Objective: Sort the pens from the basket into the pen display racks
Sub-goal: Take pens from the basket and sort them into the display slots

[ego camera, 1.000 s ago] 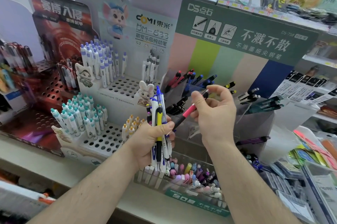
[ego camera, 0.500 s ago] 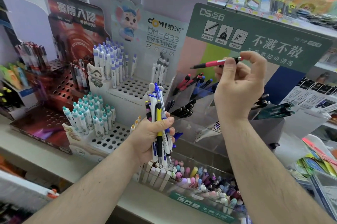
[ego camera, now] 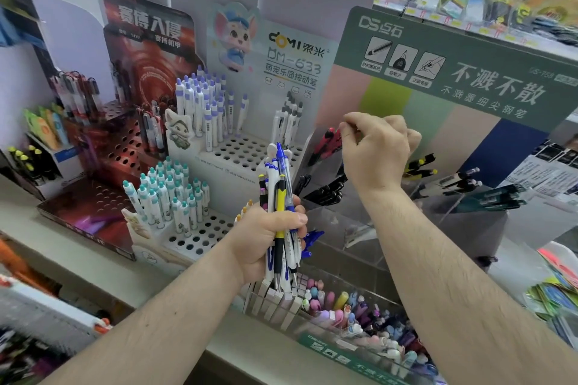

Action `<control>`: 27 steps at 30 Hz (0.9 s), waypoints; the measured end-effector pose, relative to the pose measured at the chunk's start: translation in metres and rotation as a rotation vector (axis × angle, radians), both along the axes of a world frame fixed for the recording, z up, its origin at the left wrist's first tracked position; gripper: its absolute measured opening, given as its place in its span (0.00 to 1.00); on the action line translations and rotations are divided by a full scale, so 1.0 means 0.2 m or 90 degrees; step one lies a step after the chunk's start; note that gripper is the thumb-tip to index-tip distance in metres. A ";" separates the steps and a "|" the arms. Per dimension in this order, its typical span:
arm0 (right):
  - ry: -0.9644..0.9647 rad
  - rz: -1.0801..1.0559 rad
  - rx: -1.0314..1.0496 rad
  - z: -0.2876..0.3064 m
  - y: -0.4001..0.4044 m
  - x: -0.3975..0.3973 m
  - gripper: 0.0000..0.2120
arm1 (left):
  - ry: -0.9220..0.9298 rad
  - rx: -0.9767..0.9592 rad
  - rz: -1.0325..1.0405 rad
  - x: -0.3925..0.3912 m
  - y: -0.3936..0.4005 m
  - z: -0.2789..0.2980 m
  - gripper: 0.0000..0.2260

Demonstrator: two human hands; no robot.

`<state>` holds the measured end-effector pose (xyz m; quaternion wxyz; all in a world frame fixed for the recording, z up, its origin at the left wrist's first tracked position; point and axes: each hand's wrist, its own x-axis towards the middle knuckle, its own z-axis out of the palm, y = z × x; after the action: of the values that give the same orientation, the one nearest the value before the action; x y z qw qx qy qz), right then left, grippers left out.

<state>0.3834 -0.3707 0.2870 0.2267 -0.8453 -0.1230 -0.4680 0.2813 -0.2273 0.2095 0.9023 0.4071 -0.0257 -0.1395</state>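
While a bundle of pens (ego camera: pixel 281 222) is gripped in the left hand (ego camera: pixel 266 237), sorting is judged unfinished. The right hand (ego camera: pixel 375 146) is curled at the red pens (ego camera: pixel 328 140) in the clear rack (ego camera: pixel 316 165); whether anything is pinched cannot be told.

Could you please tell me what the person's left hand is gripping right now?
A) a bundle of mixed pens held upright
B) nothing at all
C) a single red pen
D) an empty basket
A: the left hand grips a bundle of pens, white, blue and yellow-and-black ones standing upright in its fist, in front of the white display rack.
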 end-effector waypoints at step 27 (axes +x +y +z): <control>0.498 0.224 0.385 0.01 0.12 -0.27 0.05 | 0.026 0.076 -0.061 -0.03 0.00 -0.03 0.11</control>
<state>0.3299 -0.3475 0.2891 0.5651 -0.8199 -0.0287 -0.0869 0.2758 -0.2281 0.2045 0.8689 0.4557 -0.0184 -0.1922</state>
